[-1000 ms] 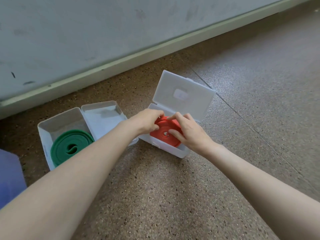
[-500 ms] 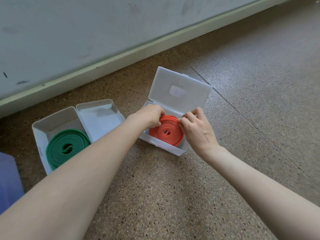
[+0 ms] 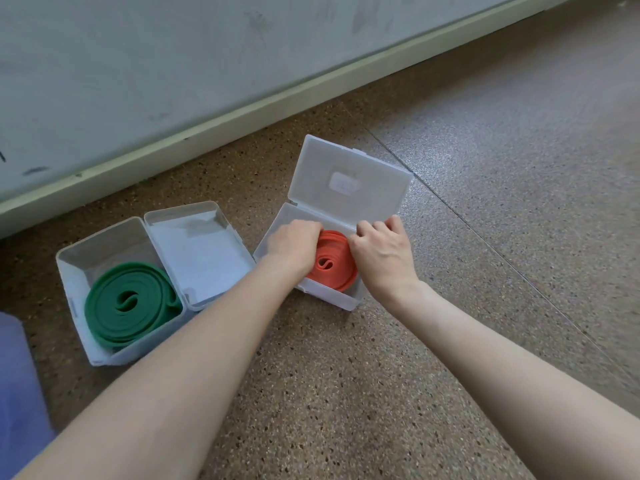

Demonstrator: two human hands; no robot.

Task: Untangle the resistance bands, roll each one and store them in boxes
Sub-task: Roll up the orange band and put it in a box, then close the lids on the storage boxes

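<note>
A rolled red band (image 3: 333, 268) lies inside a clear plastic box (image 3: 332, 299) whose lid (image 3: 349, 181) stands open behind it. My left hand (image 3: 294, 245) grips the roll's left edge with curled fingers. My right hand (image 3: 379, 249) curls over the roll's right edge and holds it from that side. To the left, a rolled green band (image 3: 130, 303) lies in a second open clear box (image 3: 79, 258), its lid (image 3: 197, 251) folded flat on the floor.
Both boxes sit on a speckled brown floor (image 3: 346, 375) near a pale wall with a light skirting board (image 3: 207, 126). A blue-purple object (image 3: 17, 393) fills the lower left corner.
Both hands have pressed the red roll down from a tilted, raised position until it lies flat in the box. My right hand shifted from on top of the roll to its right edge.
</note>
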